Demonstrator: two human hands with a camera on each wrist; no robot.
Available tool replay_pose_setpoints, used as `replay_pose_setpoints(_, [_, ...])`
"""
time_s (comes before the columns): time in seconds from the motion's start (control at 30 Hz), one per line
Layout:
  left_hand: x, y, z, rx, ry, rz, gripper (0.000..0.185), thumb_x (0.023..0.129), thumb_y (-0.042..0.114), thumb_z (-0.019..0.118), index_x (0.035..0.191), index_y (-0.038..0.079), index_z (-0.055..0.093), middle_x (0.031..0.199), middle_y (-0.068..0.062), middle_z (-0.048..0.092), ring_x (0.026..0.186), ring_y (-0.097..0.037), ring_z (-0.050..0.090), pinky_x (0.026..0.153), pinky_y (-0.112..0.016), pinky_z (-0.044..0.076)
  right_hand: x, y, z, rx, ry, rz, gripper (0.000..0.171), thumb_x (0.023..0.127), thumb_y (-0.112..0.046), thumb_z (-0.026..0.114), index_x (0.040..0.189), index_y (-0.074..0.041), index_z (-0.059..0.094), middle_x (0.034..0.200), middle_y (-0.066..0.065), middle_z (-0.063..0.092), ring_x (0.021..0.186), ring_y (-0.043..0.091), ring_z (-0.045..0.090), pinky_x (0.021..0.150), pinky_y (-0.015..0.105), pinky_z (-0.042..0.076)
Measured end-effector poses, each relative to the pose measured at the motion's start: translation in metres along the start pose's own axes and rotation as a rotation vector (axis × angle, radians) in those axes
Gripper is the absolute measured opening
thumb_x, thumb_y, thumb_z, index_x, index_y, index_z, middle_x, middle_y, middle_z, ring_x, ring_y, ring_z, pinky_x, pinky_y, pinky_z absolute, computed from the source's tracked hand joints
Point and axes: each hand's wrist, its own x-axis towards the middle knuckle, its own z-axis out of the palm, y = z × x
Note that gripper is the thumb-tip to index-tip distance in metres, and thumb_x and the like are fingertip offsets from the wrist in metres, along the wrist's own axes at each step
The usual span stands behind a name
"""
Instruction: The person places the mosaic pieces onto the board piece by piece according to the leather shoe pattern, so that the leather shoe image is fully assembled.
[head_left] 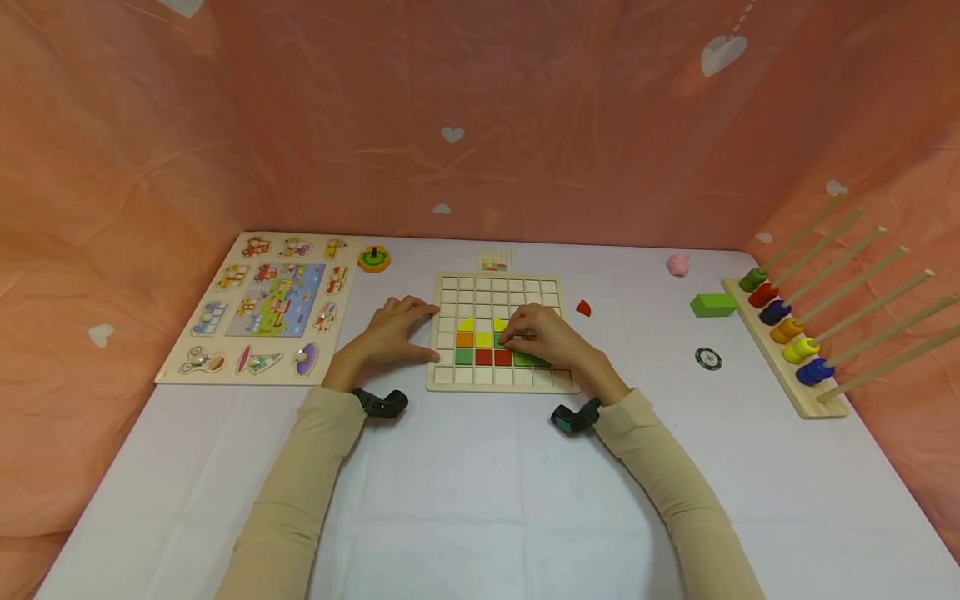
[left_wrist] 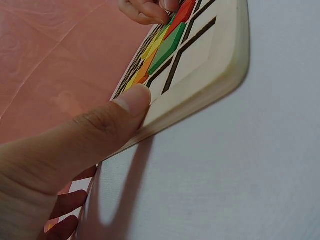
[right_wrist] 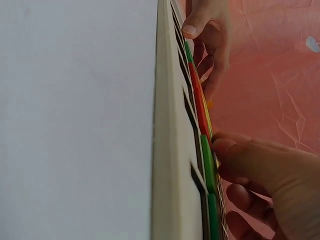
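A wooden grid board (head_left: 455, 377) lies at mid-table, with yellow, orange, red and green tiles in some of its squares. My left hand (head_left: 390, 332) rests at its left edge; in the left wrist view the thumb (left_wrist: 122, 107) lies on the rim while the other fingers are spread beyond it. Over the board's right half, my right hand (head_left: 551, 337) has thumb and forefinger together at a small green tile (head_left: 498, 341) beside a yellow one. Red tiles (head_left: 483, 357) sit in the row below, and green pieces (head_left: 531, 360) lie partly under the right hand.
Behind the board lies a small pattern card (head_left: 495, 262); right of it, a red quarter-round piece (head_left: 583, 308). A picture puzzle (head_left: 180, 342) and a round green-orange toy (head_left: 374, 258) are left. Rightward are a pig (head_left: 678, 265), green block (head_left: 713, 306), chip (head_left: 708, 358) and peg rack (head_left: 813, 398).
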Motion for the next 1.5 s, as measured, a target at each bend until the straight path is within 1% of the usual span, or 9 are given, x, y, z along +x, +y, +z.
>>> replay_pose_setpoints(0.13, [0.0,0.001,0.0,0.0,-0.003,-0.001,0.084,0.071,0.045,0.077,0.138,0.007,0.044,0.132,-0.012,0.044,0.114,-0.031,0.036,0.094,-0.049,0.029,-0.003,0.001,-0.004,0.02,0.002,0.025,0.011,0.086,-0.016,0.068,0.094,-0.012,0.074,0.094,-0.003,0.064,0.09,0.013,0.053,0.079,0.031,0.042])
replay_pose_setpoints(0.33, [0.0,-0.001,0.0,0.01,-0.002,-0.001,0.085,0.071,0.045,0.077,0.139,0.008,0.043,0.132,-0.012,0.044,0.112,-0.03,0.036,0.093,-0.048,0.029,-0.017,0.006,-0.019,0.047,0.075,0.058,0.014,0.086,-0.012,0.067,0.099,-0.007,0.07,0.096,0.003,0.066,0.083,0.016,0.053,0.072,0.033,0.043])
replay_pose_setpoints(0.43, [0.001,-0.001,0.001,0.014,-0.005,-0.003,0.085,0.071,0.045,0.077,0.139,0.008,0.043,0.132,-0.012,0.044,0.112,-0.03,0.036,0.093,-0.048,0.029,-0.027,0.009,-0.03,0.048,0.106,0.082,0.015,0.085,-0.009,0.068,0.099,-0.004,0.069,0.095,0.006,0.065,0.083,0.018,0.055,0.073,0.035,0.045])
replay_pose_setpoints(0.53, [0.001,-0.002,0.0,0.017,-0.005,-0.006,0.085,0.071,0.045,0.077,0.139,0.008,0.043,0.132,-0.012,0.043,0.113,-0.031,0.036,0.093,-0.048,0.029,-0.04,0.015,-0.042,0.041,0.115,0.124,0.018,0.083,-0.005,0.068,0.101,-0.002,0.068,0.095,0.009,0.065,0.083,0.02,0.056,0.075,0.038,0.047])
replay_pose_setpoints(0.77, [0.001,-0.001,0.0,0.012,-0.001,0.002,0.084,0.071,0.046,0.077,0.138,0.009,0.044,0.133,-0.012,0.043,0.114,-0.031,0.036,0.094,-0.049,0.029,-0.073,0.026,-0.064,0.028,0.032,0.296,0.029,0.078,-0.007,0.074,0.105,-0.001,0.066,0.098,0.011,0.064,0.09,0.025,0.055,0.08,0.04,0.044])
replay_pose_setpoints(0.87, [0.0,0.0,0.0,0.012,-0.002,0.005,0.084,0.071,0.045,0.077,0.138,0.008,0.044,0.132,-0.012,0.043,0.114,-0.031,0.036,0.094,-0.049,0.029,-0.084,0.027,-0.069,0.019,-0.011,0.342,0.03,0.077,-0.008,0.074,0.105,-0.001,0.065,0.101,0.011,0.064,0.092,0.025,0.055,0.082,0.041,0.043])
replay_pose_setpoints(1.07, [0.001,-0.001,0.0,0.015,-0.003,0.004,0.084,0.071,0.045,0.077,0.138,0.008,0.044,0.132,-0.013,0.043,0.113,-0.031,0.036,0.093,-0.05,0.029,-0.095,0.03,-0.069,0.017,-0.051,0.377,0.032,0.075,-0.01,0.077,0.104,-0.003,0.066,0.097,0.007,0.065,0.087,0.022,0.056,0.079,0.037,0.045])
replay_pose_setpoints(1.23, [0.0,-0.001,-0.001,0.009,-0.008,0.004,0.084,0.071,0.044,0.078,0.138,0.008,0.044,0.132,-0.013,0.043,0.113,-0.031,0.036,0.094,-0.05,0.029,-0.099,0.033,-0.066,0.005,-0.037,0.367,0.03,0.074,-0.01,0.078,0.102,-0.005,0.067,0.091,0.003,0.064,0.083,0.019,0.053,0.075,0.033,0.044])
replay_pose_setpoints(1.5, [0.0,0.001,-0.002,0.004,-0.009,0.002,0.083,0.071,0.043,0.078,0.138,0.007,0.044,0.132,-0.014,0.043,0.113,-0.032,0.036,0.094,-0.051,0.029,-0.097,0.031,-0.063,0.022,-0.024,0.357,0.025,0.075,-0.005,0.075,0.099,-0.005,0.068,0.089,0.003,0.064,0.082,0.019,0.054,0.074,0.03,0.045])
